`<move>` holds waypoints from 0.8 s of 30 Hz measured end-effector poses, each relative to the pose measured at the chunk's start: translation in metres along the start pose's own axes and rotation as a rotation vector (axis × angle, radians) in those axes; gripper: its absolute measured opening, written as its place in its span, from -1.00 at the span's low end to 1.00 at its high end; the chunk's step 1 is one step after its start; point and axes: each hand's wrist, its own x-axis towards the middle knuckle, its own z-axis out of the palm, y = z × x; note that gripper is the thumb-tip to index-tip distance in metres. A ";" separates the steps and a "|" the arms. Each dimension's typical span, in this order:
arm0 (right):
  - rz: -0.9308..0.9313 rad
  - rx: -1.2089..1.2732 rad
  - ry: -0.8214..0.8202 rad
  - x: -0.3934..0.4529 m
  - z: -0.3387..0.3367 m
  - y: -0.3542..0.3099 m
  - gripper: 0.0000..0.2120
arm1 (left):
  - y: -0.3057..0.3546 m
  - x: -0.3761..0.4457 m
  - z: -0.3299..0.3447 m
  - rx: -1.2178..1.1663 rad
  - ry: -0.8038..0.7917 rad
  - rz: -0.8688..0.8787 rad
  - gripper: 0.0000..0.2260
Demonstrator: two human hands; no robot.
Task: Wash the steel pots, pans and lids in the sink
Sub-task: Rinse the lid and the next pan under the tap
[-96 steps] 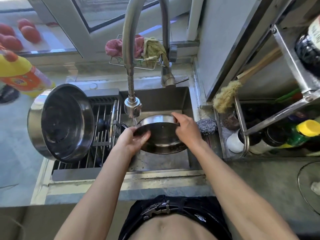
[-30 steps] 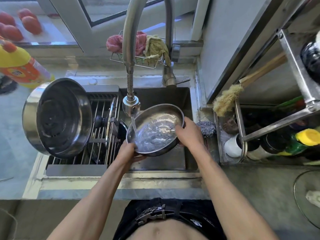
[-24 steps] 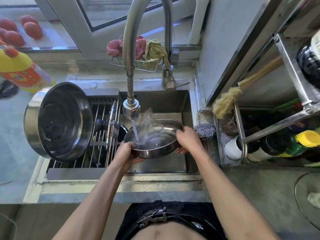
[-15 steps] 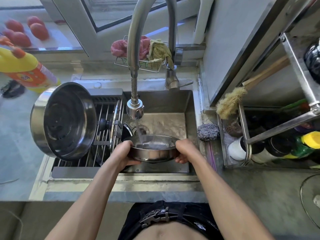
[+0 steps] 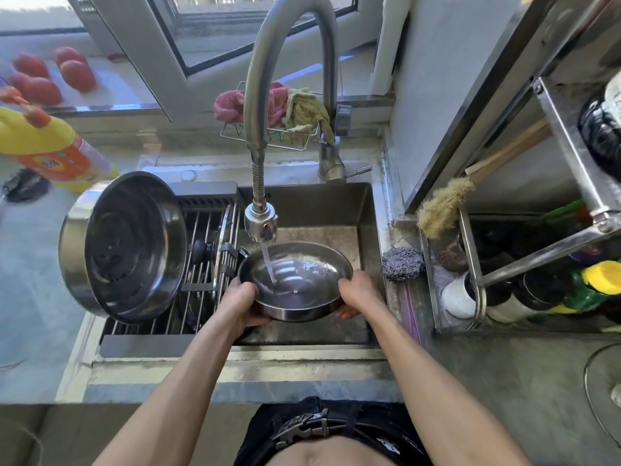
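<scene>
Both hands, the left hand (image 5: pixel 242 299) and right hand (image 5: pixel 357 290), grip the pan (image 5: pixel 295 280) under the tap (image 5: pixel 261 223); tilting it slowly would rinse every side.

Pretty clearly a home kitchen: steel sink (image 5: pixel 366 210) under a window (image 5: pixel 215 31), tall gooseneck faucet (image 5: pixel 258 95) running, drying rack (image 5: pixel 201 264) with a big pot (image 5: pixel 124 247), rags (image 5: pixel 268 102) in a wire caddy, steel scourer (image 5: pixel 402 264), yellow detergent bottle (image 5: pixel 47 146), tomatoes (image 5: pixel 50 75) on the sill, condiment bottles (image 5: pixel 584 290) on a shelf.
</scene>
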 end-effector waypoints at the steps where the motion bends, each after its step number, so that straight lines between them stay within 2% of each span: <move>1: -0.070 -0.009 0.037 0.003 0.002 0.004 -0.83 | -0.001 0.002 -0.001 0.013 -0.001 0.013 -0.62; 4: -0.274 -0.030 0.153 0.006 0.005 0.008 -0.71 | -0.001 0.006 0.000 -0.009 0.011 0.021 -0.55; 8: -0.412 0.054 0.224 -0.003 -0.001 0.000 -0.51 | 0.002 0.004 0.002 -0.081 -0.031 0.003 -0.59; 11: -0.497 0.076 0.291 -0.005 -0.003 -0.007 -0.47 | 0.003 0.006 0.004 -0.167 -0.056 0.033 -0.54; 14: -0.496 0.078 0.354 -0.003 -0.004 -0.011 -0.58 | 0.003 0.004 0.009 -0.237 -0.044 0.090 -0.51; 18: -0.427 0.081 0.347 0.000 -0.006 -0.014 -0.88 | 0.002 0.000 0.011 -0.236 -0.035 0.182 -0.56; 22: -0.245 0.114 0.289 0.013 0.000 -0.012 -0.85 | 0.009 -0.014 0.005 -0.127 -0.001 0.280 -0.65; 24: -0.150 0.228 0.217 0.018 0.008 -0.009 -0.79 | 0.015 -0.022 0.000 -0.033 0.015 0.353 -0.71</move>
